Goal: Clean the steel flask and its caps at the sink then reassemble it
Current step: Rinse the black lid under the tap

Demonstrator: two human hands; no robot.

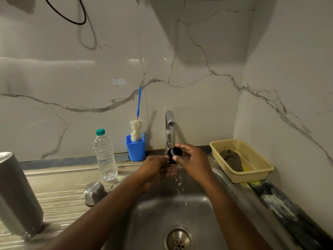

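Your forearms reach over the sink (207, 213): rinsing the black inner cap (173, 155) under the tap (169, 121).
Your right hand (192, 159) pinches the small, round, matte cap between thumb and fingers, and your left hand (155, 167) curls against its near side, both right in the thin stream. This looks like the cap-washing step, early to midway. The steel flask (16, 192) stands on the ribbed steel tabletop at far left, well apart. Its domed, brushed-metal outer cap (94, 193) lies beside the basin. Next you'll likely turn the wet, slippery cap to flush its grooves, so grip firmly over that open drain (179, 239). For the flask's narrow bore, the fluffy white bottle brush (136, 129) waits upright in its blue plastic holder (136, 150).
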